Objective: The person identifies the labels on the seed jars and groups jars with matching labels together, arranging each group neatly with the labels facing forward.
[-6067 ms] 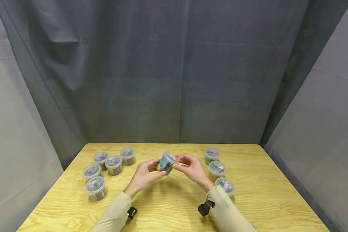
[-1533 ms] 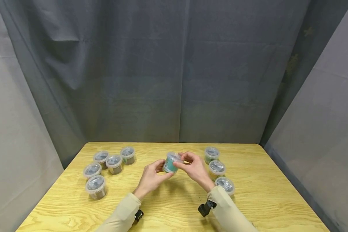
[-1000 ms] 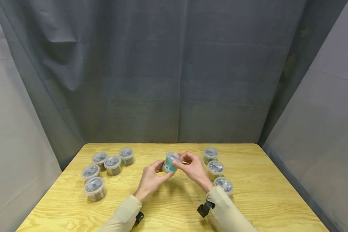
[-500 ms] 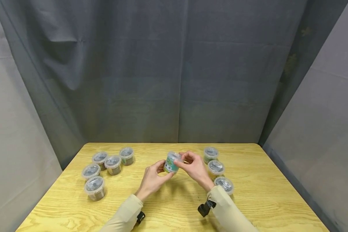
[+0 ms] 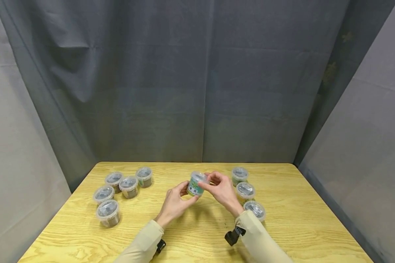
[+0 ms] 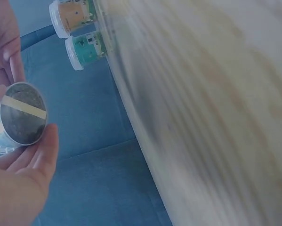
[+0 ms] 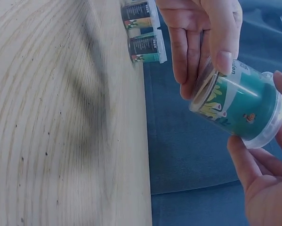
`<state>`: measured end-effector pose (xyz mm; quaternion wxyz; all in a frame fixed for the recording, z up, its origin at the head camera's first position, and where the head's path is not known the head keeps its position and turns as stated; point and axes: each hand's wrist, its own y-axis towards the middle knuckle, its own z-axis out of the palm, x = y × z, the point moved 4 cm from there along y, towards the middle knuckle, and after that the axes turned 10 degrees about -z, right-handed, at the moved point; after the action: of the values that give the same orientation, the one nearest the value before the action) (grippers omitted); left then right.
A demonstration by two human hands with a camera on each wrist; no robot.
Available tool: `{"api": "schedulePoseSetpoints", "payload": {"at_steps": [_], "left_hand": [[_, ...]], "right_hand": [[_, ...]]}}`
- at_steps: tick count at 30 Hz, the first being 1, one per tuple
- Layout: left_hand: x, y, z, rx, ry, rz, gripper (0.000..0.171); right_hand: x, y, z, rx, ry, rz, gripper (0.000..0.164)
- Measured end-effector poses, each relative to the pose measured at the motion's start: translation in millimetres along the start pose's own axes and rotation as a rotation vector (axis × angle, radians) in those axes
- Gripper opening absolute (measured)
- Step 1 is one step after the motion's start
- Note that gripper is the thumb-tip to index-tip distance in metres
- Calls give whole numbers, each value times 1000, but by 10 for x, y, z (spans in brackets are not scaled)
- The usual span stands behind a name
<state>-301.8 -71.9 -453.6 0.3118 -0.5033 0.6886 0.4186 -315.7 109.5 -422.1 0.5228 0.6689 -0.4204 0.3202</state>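
Near the middle of the table, raised above it, is a clear plastic tub (image 5: pixel 195 187) with a teal printed label and a translucent lid, tilted. My left hand (image 5: pixel 175 202) holds its lower side between thumb and fingers. My right hand (image 5: pixel 221 190) pinches it near the lid. The left wrist view shows the tub's dark underside (image 6: pixel 22 126) crossed by a pale strip. In the right wrist view the label (image 7: pixel 246 106) carries leaf and flower pictures, and the lid (image 7: pixel 271 127) lies toward my right hand (image 7: pixel 265 186).
Several similar lidded tubs stand on the left of the wooden table (image 5: pixel 191 241), one of them the nearest tub (image 5: pixel 108 213). On the right, three more stand in a row, with the middle tub (image 5: pixel 245 191) beside my right wrist. A grey curtain (image 5: pixel 158 91) hangs behind.
The held tub has been turned, so a different part of its label faces up, and it sits slightly farther right. My left hand has shifted right with it. The standing tubs stay in place.
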Motion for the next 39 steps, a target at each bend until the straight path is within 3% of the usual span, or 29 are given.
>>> {"api": "schedulePoseSetpoints", "payload": {"at_steps": [7,11,17,24,33,36,39], "left_hand": [[-31,24,1,-25,11,-21,52],[-45,49,16,-4,30,-38,56],[-43,131,2,44,2,-40,59],[-118,320,8,155,-33,28,44],[-115,486,182,318,10,17,22],[-103,528,238,317,11,25,20],[-103,576,283,273,10,25,19]], "right_hand": [[40,5,-23,-8,-44,2,31],[51,29,-56,-8,-72,-12,29],[34,91,-149,73,-179,-8,26],[18,171,-256,179,-279,-20,25],[-92,195,-341,226,-335,-48,24],[-114,220,-376,230,-333,-44,23],[-119,258,-412,220,-332,-50,21]]}}
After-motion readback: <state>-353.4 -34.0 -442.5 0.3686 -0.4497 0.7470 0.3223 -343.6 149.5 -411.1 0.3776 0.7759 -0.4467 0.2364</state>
